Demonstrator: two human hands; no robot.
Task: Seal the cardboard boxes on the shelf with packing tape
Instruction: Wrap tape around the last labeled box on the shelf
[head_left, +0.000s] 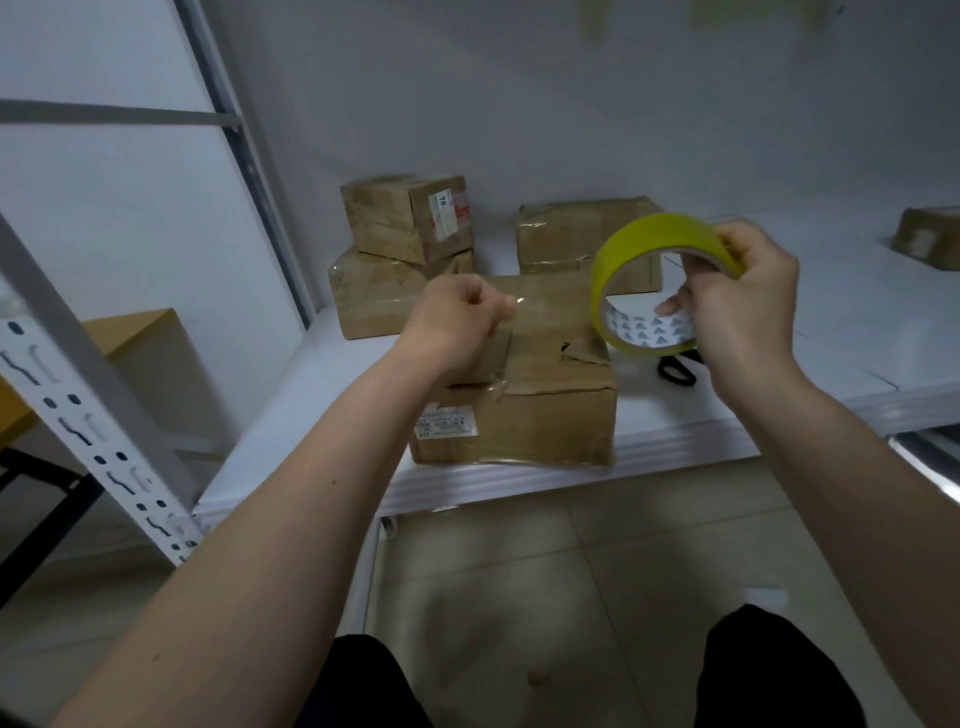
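Tape roll (631, 244) on right-hand fingers (675, 306) — above box (540, 410)

A storeroom or small stockroom, by the look of it. A white metal shelf (831, 332) with a slotted upright (78, 415) at 9 o'clock carries taped, labelled cardboard boxes (410, 218) at 12 o'clock. Plain white walls (519, 78) stand behind, and a tiled floor (571, 597) lies at 6 o'clock.

Both forearms are bare from the elbow down, with no sleeves, watch, rings or gloves on the left hand (457, 322) or the right hand (743, 306). Black trousers (363, 686) cover the legs at the bottom edge.
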